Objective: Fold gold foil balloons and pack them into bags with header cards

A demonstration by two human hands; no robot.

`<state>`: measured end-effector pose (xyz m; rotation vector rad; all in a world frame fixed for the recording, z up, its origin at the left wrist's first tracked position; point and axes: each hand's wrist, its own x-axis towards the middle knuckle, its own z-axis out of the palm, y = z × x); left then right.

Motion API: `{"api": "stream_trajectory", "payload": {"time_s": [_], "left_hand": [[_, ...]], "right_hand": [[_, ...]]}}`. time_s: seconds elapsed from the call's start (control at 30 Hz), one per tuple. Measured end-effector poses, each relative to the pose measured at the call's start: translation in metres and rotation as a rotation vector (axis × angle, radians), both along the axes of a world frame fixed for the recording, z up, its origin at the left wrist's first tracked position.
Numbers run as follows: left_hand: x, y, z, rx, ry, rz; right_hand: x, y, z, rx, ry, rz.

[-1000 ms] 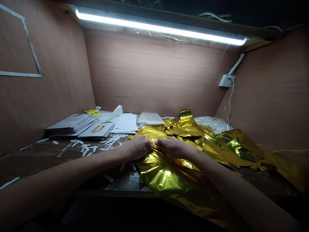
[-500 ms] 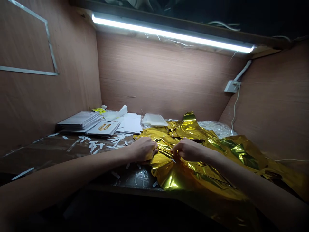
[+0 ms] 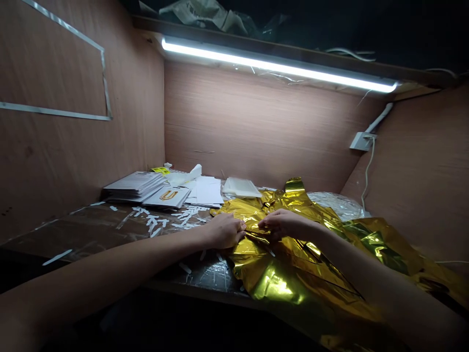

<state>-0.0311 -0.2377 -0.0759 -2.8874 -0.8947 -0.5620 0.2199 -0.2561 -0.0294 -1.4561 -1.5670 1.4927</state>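
Observation:
A crumpled heap of shiny gold foil (image 3: 278, 283), perhaps flat foil balloons, spreads over the right half of the tabletop and hangs past its front edge. At its near left side, my left hand (image 3: 227, 231) is closed on a fold of the foil, thumb toward the right. My right hand (image 3: 284, 224) is just across from it, fingers bent and pinching the same gold foil. A narrow ridge of foil runs between the two hands. The fingertips of the right hand are partly hidden.
Left of the foil are a stack of white cards (image 3: 135, 182), a card with a gold U (image 3: 168, 195), and white sheets (image 3: 208, 190). Paper strips (image 3: 156, 222) litter the dark tabletop (image 3: 95, 227). Behind the foil lie a clear plastic pack (image 3: 241, 187) and clear film (image 3: 335, 204). Wooden walls enclose the table.
The view has shifted, so the scene sits farther right and slightly lower. My right hand's fingers have straightened a little, and the foil between the hands has been refolded.

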Motion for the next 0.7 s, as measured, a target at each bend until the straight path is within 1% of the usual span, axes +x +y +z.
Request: {"api": "stream_trajectory", "payload": {"time_s": [0.07,0.13,0.17,0.23,0.3,0.4,0.47,0.53,0.6,0.63,0.67,0.7], "left_hand": [[-0.002,0.0,0.003,-0.016,0.017,0.025],[-0.005,0.001,0.006,-0.053,0.027,0.029],[-0.006,0.001,0.008,-0.07,0.03,0.026],[-0.008,0.003,0.01,-0.099,0.026,0.006],[-0.01,0.005,0.011,-0.128,0.008,-0.016],[-0.012,0.012,0.014,-0.199,-0.008,-0.038],[-0.017,0.022,0.019,-0.248,-0.033,-0.024],[-0.029,0.038,0.028,-0.24,-0.103,0.054],[-0.045,0.057,0.039,-0.159,-0.154,0.198],[-0.055,0.065,0.043,-0.13,-0.108,0.279],[-0.065,0.074,0.047,-0.143,-0.019,0.355],[-0.074,0.08,0.05,-0.165,0.023,0.392]], "right_hand": [[0.007,0.003,-0.01,-0.007,0.111,0.06],[0.012,0.006,-0.019,0.036,0.178,0.156],[0.013,0.006,-0.024,0.094,0.176,0.21],[0.012,0.007,-0.032,0.26,0.093,0.281],[0.008,0.007,-0.039,0.438,-0.04,0.273],[0.001,0.007,-0.045,0.649,-0.211,0.171],[0.0,0.005,-0.046,0.785,-0.293,0.123],[0.0,0.001,-0.043,0.911,-0.352,0.084],[0.003,-0.006,-0.039,0.999,-0.397,0.05],[0.005,-0.009,-0.037,1.025,-0.418,0.04],[0.007,-0.013,-0.035,1.042,-0.439,0.036],[0.01,-0.017,-0.033,1.053,-0.459,0.036]]}}
